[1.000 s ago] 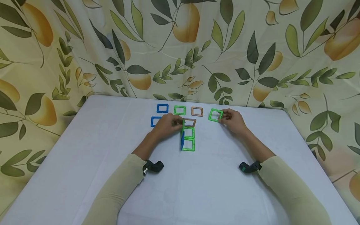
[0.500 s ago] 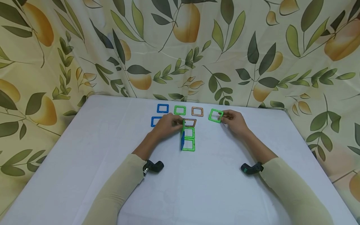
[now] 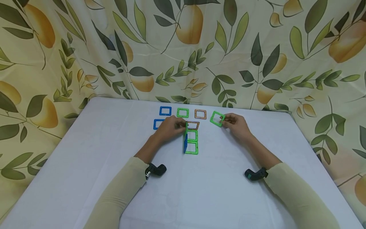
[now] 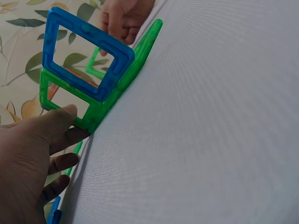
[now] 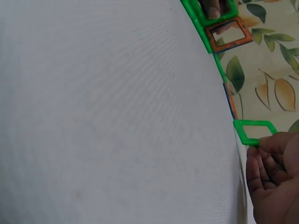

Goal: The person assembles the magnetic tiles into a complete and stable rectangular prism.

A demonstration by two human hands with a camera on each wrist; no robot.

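Note:
My left hand [image 3: 171, 127] pinches an upright green square magnetic tile [image 4: 44, 88] between thumb and fingers. Beside it on the near side stands a blue magnetic tile [image 4: 88, 30]. Two green tiles lie flat along the foot of this upright wall, the nearer green tile [image 3: 192, 153] closest to me. At the far end an orange tile [image 5: 247, 37] stands up across the row. Off to the right, my right hand [image 3: 236, 125] pinches one side of another green square tile [image 3: 212, 116] and holds it tilted. Part of the upright green tile is hidden by my left fingers.
Along the table's back edge lie a blue tile [image 3: 165, 114], a green tile [image 3: 183, 116] and an orange tile [image 3: 200, 118]. Another blue tile [image 3: 154, 124] is partly covered by my left hand. A floral cloth [image 3: 177, 63] hangs behind the white table [image 3: 223, 190].
The green tile in my right hand has shifted slightly left and turned a little. My left hand and the joined tiles stay in place.

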